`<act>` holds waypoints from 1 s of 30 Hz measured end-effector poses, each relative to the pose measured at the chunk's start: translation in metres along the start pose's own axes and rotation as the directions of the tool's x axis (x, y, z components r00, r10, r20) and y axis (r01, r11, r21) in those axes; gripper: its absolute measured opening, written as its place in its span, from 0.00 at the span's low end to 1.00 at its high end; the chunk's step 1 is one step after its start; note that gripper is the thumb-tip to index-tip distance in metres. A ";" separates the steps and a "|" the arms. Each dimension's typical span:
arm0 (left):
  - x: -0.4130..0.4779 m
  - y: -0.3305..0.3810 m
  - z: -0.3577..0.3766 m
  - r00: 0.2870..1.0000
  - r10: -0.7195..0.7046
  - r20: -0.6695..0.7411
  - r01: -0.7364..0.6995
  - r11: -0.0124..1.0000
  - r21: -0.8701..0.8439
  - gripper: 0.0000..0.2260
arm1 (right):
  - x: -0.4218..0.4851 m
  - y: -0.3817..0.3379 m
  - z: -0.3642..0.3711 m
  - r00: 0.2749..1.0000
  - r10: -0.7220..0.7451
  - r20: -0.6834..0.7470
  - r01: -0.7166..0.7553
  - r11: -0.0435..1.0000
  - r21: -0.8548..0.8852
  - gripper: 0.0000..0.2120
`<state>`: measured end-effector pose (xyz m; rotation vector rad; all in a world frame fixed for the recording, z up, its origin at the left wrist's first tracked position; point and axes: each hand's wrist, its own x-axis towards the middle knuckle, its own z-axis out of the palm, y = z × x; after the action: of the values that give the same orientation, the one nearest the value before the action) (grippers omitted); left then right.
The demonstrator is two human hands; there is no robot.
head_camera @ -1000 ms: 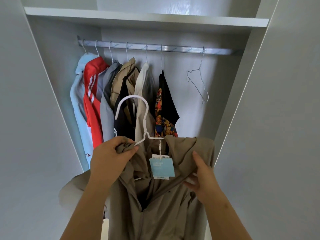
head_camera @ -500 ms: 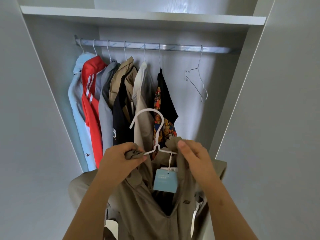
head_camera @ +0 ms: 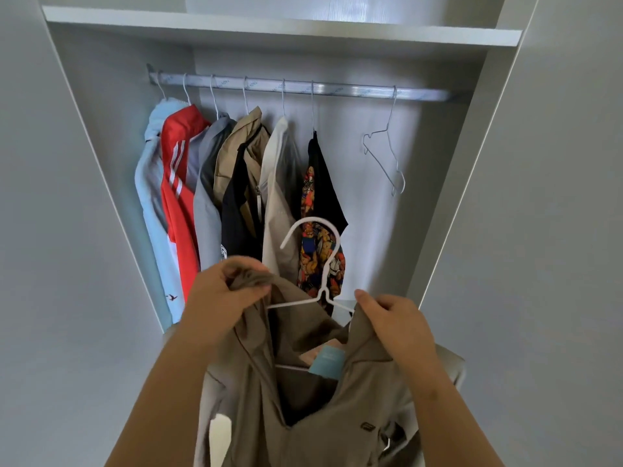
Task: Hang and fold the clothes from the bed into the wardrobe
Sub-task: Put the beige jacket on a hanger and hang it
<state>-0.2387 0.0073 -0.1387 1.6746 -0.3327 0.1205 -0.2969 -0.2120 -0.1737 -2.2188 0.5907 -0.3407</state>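
Khaki fabric jacket (head_camera: 303, 416) held below silver metal rail (head_camera: 337, 91): L hand (head_camera: 222, 291) grips bunched shoulder, R hand (head_camera: 394, 325) pinches collar edge; advise seating both shoulders squarely on white plastic hanger (head_camera: 323, 288) (hook sits clear) before lifting.

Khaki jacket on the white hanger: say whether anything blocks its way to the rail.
Nothing visible does. Above the khaki jacket and its white hanger, the rail is bare between the black printed shirt and the empty wire hanger.

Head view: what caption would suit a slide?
Left hand and right hand hold a khaki jacket on a white hanger before the wardrobe rail.
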 end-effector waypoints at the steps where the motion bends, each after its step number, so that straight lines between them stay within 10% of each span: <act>1: 0.000 0.004 -0.002 0.998 0.004 -0.057 -0.004 1.000 -0.005 0.16 | 0.001 0.000 -0.002 1.000 -0.001 -0.017 0.001 1.000 0.005 0.27; 8: -0.002 0.030 -0.007 0.940 0.192 -0.281 0.034 0.768 0.639 0.06 | -0.007 -0.006 0.002 0.996 0.020 0.084 -0.035 0.983 0.180 0.19; 12: -0.002 0.033 -0.006 0.962 0.064 -0.265 0.023 0.949 0.315 0.11 | -0.007 -0.013 0.004 0.993 -0.025 0.112 0.009 0.990 0.141 0.12; 16: -0.005 0.038 -0.004 0.984 0.014 0.175 0.037 0.958 -0.286 0.16 | -0.010 -0.015 0.005 0.995 -0.029 0.094 0.013 0.987 0.161 0.07; 19: 0.002 0.021 -0.003 0.992 0.115 0.060 -0.125 0.969 0.211 0.11 | -0.012 -0.018 0.002 1.000 -0.010 0.023 0.005 0.983 0.183 0.09; 21: 0.005 0.009 -0.002 0.986 0.150 -0.073 -0.075 0.791 0.607 0.06 | -0.014 -0.021 0.000 1.000 -0.013 0.020 0.009 0.976 0.217 0.14; 25: 0.012 -0.007 0.004 0.960 -0.259 -0.109 0.206 0.385 0.900 0.24 | -0.015 -0.020 -0.004 0.999 -0.049 0.018 0.042 0.962 0.271 0.14; 30: 0.019 -0.013 0.006 0.976 -0.193 0.104 0.089 0.782 0.617 0.12 | -0.016 -0.018 -0.007 0.996 -0.082 0.024 0.072 0.957 0.282 0.19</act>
<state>-0.2170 0.0003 -0.1471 2.3613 -0.3037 -0.0298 -0.3083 -0.1978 -0.1563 -1.9725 0.4095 -0.3990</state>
